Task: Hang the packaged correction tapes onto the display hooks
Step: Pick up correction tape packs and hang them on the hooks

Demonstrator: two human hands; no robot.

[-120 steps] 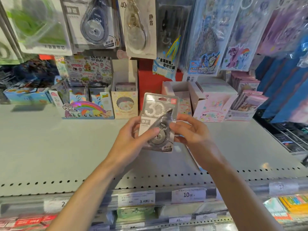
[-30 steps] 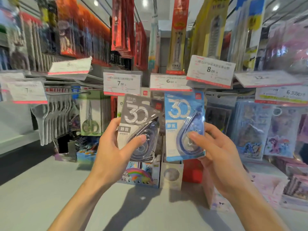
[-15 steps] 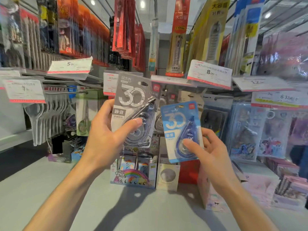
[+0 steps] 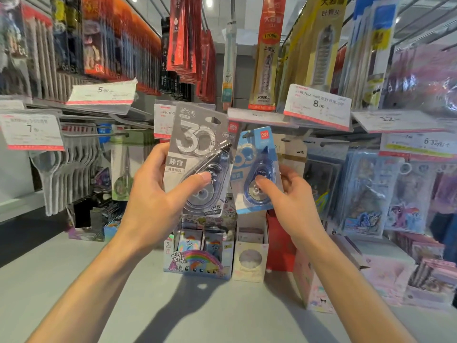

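My left hand (image 4: 153, 201) grips a grey packaged correction tape (image 4: 197, 154), thumb across its clear blister, held upright with its hang hole near the top. My right hand (image 4: 289, 201) pinches a smaller blue packaged correction tape (image 4: 254, 154), thumb on the blue dispenser. Both packs are raised in front of a row of display hooks; the blue pack's top sits just below a hook with a price tag (image 4: 257, 117). A bare hook (image 4: 96, 135) juts out at the left.
Price tags (image 4: 317, 106) line the hook fronts. Scissors packs (image 4: 123, 167) hang at the left, cartoon stationery packs (image 4: 366, 194) at the right, pen refills (image 4: 267, 53) above. Small display boxes (image 4: 197, 251) stand on the grey shelf (image 4: 74, 280) below.
Four seconds ago both hands held one grey pack low over the shelf. Since then each hand holds its own pack raised to the hooks; the blue pack has moved further in toward the hooks.
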